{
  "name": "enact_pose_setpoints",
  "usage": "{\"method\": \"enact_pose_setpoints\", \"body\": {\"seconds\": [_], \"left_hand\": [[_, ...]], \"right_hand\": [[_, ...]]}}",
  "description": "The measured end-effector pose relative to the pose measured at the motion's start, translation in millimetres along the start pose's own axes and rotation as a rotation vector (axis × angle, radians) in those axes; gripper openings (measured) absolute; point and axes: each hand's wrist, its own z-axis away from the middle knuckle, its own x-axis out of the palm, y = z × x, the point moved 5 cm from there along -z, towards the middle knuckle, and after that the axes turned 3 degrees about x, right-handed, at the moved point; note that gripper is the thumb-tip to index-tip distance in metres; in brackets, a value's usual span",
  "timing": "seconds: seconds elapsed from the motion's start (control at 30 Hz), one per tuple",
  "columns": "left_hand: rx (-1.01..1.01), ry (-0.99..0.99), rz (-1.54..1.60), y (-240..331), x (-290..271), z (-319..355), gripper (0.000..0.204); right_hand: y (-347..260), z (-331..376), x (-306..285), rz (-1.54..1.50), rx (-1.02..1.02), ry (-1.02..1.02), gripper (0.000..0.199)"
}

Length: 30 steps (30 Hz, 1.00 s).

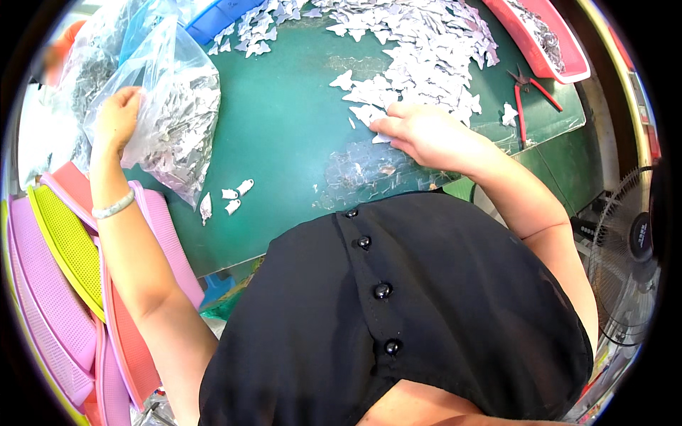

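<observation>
My left hand [117, 122] is closed on the edge of a clear plastic bag [160, 92], which bulges with many small silvery-grey pieces at the table's left side. On the right, my right hand [426, 135] lies over the near edge of a spread heap of flat, pale grey, star-like pieces [430, 71]. Its fingers are apart, and the fingertips touch a couple of these pieces. Between the hands, several small white-silver parts [231, 194] lie on the green table [277, 135].
Red-handled pliers [522, 89] and one loose piece [509, 114] lie right of the heap. Beyond is a red tray [543, 42] with metal pieces; a blue bin [217, 18] stands at the back. Coloured baskets [60, 263] are stacked at left, and a fan [625, 248] stands at right.
</observation>
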Motion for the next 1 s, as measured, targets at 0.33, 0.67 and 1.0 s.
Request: {"method": "enact_pose_setpoints", "body": {"seconds": [0.33, 0.67, 1.0], "left_hand": [[0.767, 0.022, 0.155, 198, 121, 101, 0.018], [0.529, -0.18, 0.05, 221, 196, 108, 0.025], [0.499, -0.242, 0.12, 208, 190, 110, 0.025]], "right_hand": [[16, 5, -1, -0.478, 0.19, 0.004, 0.011], [42, 15, -14, -1.455, 0.455, 0.231, 0.011], [8, -16, 4, 0.151, 0.104, 0.144, 0.023]]}}
